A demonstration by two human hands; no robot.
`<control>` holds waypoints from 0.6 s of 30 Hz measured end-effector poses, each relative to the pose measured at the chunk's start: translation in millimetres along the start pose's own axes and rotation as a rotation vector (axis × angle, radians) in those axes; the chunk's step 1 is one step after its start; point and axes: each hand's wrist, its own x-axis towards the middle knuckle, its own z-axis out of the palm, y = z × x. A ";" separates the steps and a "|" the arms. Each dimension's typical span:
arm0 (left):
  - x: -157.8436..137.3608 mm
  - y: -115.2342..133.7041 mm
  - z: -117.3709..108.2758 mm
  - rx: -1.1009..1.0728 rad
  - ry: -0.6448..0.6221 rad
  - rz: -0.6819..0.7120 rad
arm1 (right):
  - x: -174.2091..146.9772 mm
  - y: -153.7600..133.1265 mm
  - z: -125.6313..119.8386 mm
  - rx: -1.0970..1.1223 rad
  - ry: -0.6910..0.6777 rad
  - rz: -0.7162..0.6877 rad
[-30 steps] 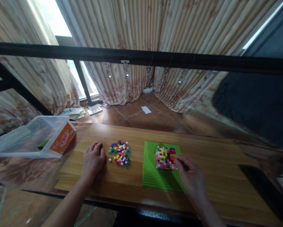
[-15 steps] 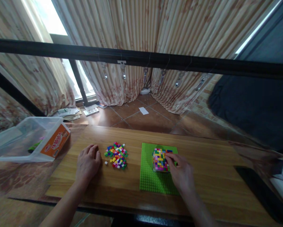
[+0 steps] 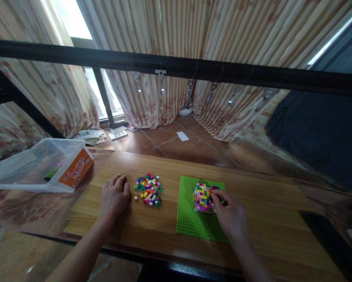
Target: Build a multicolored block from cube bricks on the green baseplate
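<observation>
On the right of the wooden table lies a green studded baseplate (image 3: 187,225). A block of small multicoloured cubes (image 3: 203,196), with what looks like a clear edge at its base, stands raised on it. At the right side of this block is my right hand (image 3: 231,215), its thumb and index finger pinched together at the top cubes. Whatever is between those fingertips is too small to make out. My left hand (image 3: 114,197) rests palm down on the table, fingers loosely bent, holding nothing I can see. Just right of it are a loose pile of coloured cubes (image 3: 149,190) and a single white cube (image 3: 136,198).
A clear plastic bin (image 3: 43,184) with an orange label stands left of the wooden table (image 3: 129,231). A dark flat object (image 3: 325,239) lies at the table's right end. Beyond the table, a black rail (image 3: 176,62) crosses in front of curtains (image 3: 152,105).
The camera view has shifted slightly, moving the scene a little rightward. My right hand stays at the cube block with its fingers pinched, and my left hand still rests beside the pile.
</observation>
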 end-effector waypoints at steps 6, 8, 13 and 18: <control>-0.4 1.3 0.0 -0.017 -0.009 -0.016 | 2.9 2.1 -5.3 0.027 0.037 0.090; -0.5 1.4 0.5 -0.019 -0.006 -0.007 | 5.0 3.4 -4.4 -0.016 0.093 0.061; -0.6 0.8 1.1 -0.012 0.007 -0.010 | 9.4 10.7 8.3 -0.045 0.132 0.046; -0.6 1.5 -0.1 -0.017 -0.003 -0.017 | 8.1 18.4 18.2 0.082 0.062 0.165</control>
